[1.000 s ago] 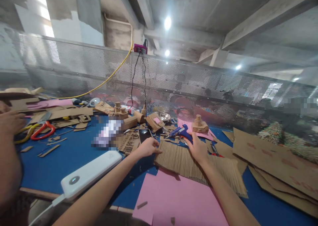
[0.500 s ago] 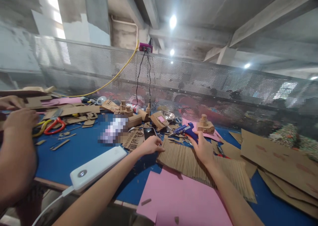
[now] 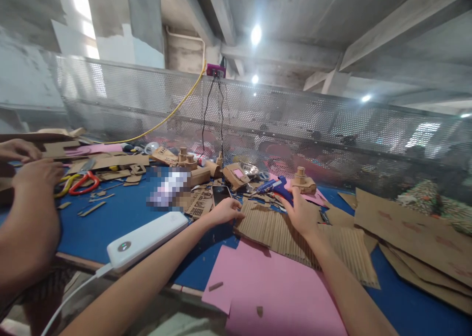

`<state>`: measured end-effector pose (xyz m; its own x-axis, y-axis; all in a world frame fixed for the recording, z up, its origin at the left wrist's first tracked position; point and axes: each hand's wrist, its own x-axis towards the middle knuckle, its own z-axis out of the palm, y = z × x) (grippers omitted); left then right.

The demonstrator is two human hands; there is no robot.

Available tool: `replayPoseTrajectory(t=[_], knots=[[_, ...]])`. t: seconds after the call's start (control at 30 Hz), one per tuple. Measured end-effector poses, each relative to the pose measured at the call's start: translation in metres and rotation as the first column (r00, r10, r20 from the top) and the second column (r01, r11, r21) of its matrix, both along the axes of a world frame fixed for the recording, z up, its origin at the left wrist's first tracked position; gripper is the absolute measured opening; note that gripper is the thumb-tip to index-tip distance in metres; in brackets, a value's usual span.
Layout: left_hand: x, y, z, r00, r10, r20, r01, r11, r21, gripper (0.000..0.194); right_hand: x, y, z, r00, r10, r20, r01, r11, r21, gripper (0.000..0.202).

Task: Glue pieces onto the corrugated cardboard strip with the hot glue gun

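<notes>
My right hand [image 3: 303, 217] is wrapped around the handle of a blue hot glue gun [image 3: 281, 188], whose nozzle points left above scraps at the far side of the cardboard. Beneath it lies a corrugated cardboard sheet [image 3: 271, 226] with its ridges facing up. At that sheet's left end, my left hand [image 3: 224, 212] has its fingers bent together on the edge. A phone [image 3: 220, 194] rests just beyond the left hand. Pink paper [image 3: 276, 287] with small cardboard bits lies nearer to me, partly under the sheet.
A white power bank [image 3: 147, 240] with a cable lies left of my forearm. A co-worker's hands [image 3: 37, 171] are beside scissors [image 3: 84, 182] at far left. Cardboard models [image 3: 302, 181] stand toward the mesh panel [image 3: 250, 114]. Flat cardboard pieces [image 3: 413, 232] are stacked at right.
The view has shifted slightly, and the co-worker's hands at the left have moved a little. My hands keep nearly the same places on the glue gun and the cardboard edge.
</notes>
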<state>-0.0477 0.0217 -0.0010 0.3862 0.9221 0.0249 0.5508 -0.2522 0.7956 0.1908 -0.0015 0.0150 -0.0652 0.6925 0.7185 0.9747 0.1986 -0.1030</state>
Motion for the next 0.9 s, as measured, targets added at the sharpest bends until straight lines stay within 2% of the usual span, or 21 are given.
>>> replayPoseTrajectory(t=[0.17, 0.37, 0.9], knots=[[0.0002, -0.0006, -0.0023, 0.997, 0.014, 0.077, -0.013, 1.0, -0.02, 0.025, -0.0002, -0.0003, -0.0011, 0.999, 0.006, 0.047, -0.005, 1.0, -0.014, 0.031], [0.0005, 0.0002, -0.0021, 0.998, -0.012, 0.066, 0.012, 1.0, -0.005, 0.022, 0.0014, 0.0011, -0.0017, 0.995, -0.01, 0.1, 0.013, 1.0, -0.022, 0.03], [0.0003, -0.0019, 0.0055, 0.998, -0.042, 0.037, 0.042, 0.999, -0.001, 0.026, 0.0038, 0.0, 0.0013, 0.997, 0.007, 0.078, -0.005, 1.0, -0.029, 0.029]])
